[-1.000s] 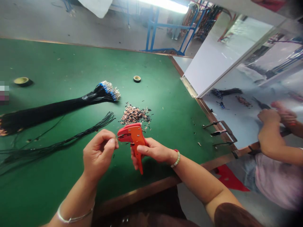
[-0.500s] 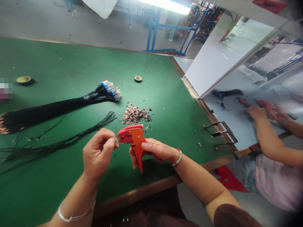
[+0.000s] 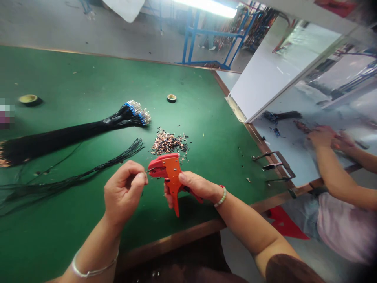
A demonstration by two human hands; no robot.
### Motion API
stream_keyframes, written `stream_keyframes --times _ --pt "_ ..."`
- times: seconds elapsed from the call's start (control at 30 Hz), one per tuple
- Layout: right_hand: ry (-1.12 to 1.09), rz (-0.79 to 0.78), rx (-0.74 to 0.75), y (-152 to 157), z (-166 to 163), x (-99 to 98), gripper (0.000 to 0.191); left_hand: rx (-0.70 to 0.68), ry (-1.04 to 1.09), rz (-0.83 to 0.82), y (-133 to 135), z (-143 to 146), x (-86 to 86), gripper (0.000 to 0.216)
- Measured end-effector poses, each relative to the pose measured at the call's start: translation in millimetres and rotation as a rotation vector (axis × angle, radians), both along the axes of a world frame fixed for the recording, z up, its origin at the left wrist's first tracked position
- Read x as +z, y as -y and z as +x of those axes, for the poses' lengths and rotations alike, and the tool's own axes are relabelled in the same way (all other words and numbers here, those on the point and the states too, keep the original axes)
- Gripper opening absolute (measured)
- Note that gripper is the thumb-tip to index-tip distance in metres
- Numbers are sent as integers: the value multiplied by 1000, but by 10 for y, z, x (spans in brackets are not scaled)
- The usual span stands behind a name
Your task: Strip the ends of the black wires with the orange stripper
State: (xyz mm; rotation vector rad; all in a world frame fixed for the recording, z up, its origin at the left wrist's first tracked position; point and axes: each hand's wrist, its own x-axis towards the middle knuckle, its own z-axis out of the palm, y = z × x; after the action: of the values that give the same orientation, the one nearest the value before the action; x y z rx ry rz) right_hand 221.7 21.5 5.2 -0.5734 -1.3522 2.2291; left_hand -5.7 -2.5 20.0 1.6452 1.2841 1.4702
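My right hand (image 3: 193, 186) is wrapped round the grip of a red-orange wire stripper (image 3: 172, 171), its jaws facing left. My left hand (image 3: 125, 190) pinches a thin wire (image 3: 146, 171) whose end reaches the stripper's jaws; most of the wire is hidden by the fingers. Just behind the stripper lies a heap of copper and black offcuts (image 3: 169, 142). Left of my left hand, loose black wires (image 3: 97, 169) stretch across the green table (image 3: 118, 82). Beyond them rests a thick bundle of black wires (image 3: 73, 135) with blue and silver terminals at its right end.
Two tape rolls (image 3: 28, 99) (image 3: 171, 98) lie toward the back of the table. Metal clamps (image 3: 275, 167) stick up at the right edge. At an adjoining bench, a co-worker's hands (image 3: 322, 136) are busy beside a white panel (image 3: 287, 67).
The stripper has shifted slightly right and tilted a little, so more wire shows between its jaws and my left fingers. The co-worker's hands have moved.
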Motion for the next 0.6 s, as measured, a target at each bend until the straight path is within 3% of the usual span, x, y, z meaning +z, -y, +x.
stream_keyframes --times 0.6 --pt "14 78 -21 43 -57 -24 58 -19 -6 -61 6 -15 -13 22"
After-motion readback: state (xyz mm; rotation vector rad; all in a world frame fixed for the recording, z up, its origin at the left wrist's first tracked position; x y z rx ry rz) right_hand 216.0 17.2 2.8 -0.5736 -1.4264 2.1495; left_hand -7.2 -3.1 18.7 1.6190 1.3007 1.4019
